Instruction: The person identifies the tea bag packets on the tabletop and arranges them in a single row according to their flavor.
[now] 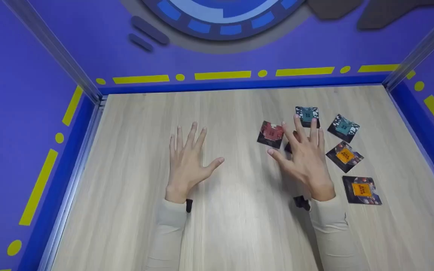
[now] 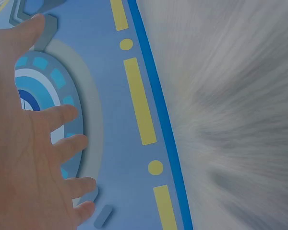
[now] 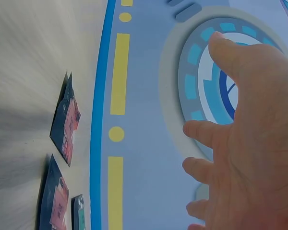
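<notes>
Head view shows the left hand [image 1: 187, 162] and right hand [image 1: 307, 161] empty, fingers [image 1: 191, 134] spread; the right hangs over a partly hidden packet [image 1: 288, 147] on the bench [image 1: 236, 210]; lowering it blindly could skid the red packet [image 1: 271, 134] or teal packet [image 1: 307, 114], since both lie close
</notes>
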### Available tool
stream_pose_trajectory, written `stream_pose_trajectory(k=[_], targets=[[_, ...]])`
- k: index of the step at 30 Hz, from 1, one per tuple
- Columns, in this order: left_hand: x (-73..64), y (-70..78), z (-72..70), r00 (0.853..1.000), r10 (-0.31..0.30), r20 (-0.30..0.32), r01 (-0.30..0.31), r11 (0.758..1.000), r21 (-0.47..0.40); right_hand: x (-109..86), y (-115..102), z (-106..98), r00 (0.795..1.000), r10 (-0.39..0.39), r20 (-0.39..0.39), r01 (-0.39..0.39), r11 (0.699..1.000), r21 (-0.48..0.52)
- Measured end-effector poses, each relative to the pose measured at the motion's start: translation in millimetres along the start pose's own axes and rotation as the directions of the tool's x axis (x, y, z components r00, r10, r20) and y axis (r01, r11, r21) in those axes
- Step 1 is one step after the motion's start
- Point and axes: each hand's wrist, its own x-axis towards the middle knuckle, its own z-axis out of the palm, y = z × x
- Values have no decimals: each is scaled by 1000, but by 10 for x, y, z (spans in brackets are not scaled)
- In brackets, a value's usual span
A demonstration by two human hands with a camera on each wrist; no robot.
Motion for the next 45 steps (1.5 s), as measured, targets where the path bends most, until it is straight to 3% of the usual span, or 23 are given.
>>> stream_pose_trajectory(k=[10,15,19,25,31,38,45], targets=[[74,91,84,999,22,22,-21,999,-50,13,60,-29,1000,-10,-4,11,998,61],[249,253,205,996,65,69,-58,994,-95,27,184,-20,1000,-5,7,4,995,95],[463,452,341,984,127,128,-113,987,-114,22,335,-1,999,25,34,-29,992,121],[766,741,580,957,217,195,-205,976,-79,65,510,70,993,49,108,-62,991,119],[988,1020,835,909,304,287,-323,946,24,121,626,159,976,79,201,-100,990,99],[1156,1259,1057,866,358,349,-402,914,59,178,676,253,959,56,278,-93,988,123],[1251,1419,1195,838,394,377,-447,893,58,174,688,308,950,39,309,-81,989,123]])
